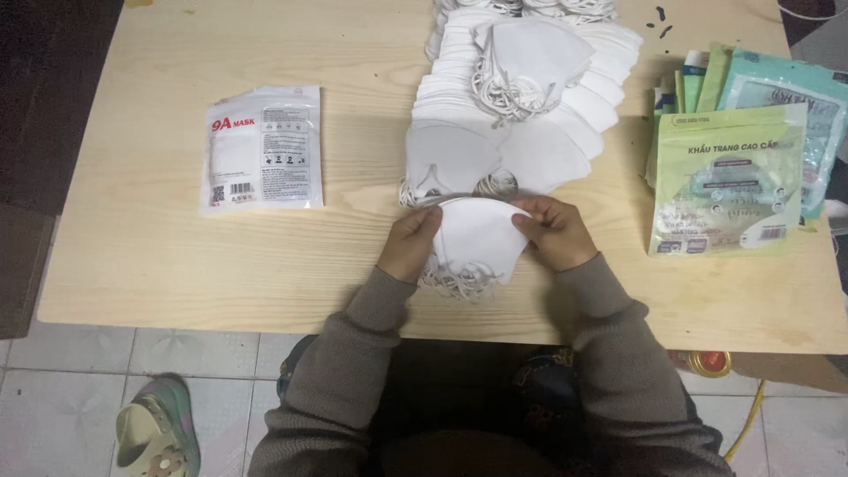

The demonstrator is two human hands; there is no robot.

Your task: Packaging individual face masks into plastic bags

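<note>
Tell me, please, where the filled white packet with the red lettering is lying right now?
The white packet lies flat on the table's left half, alone, left of the white mask pile and beyond the left hand.

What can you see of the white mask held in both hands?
The mask is white, folded flat, and looks like soft fabric. Its rounded edge faces away from the person; white ear loops bunch below it. The left hand and right hand pinch its two sides just above the table, close to the mask pile.
</note>
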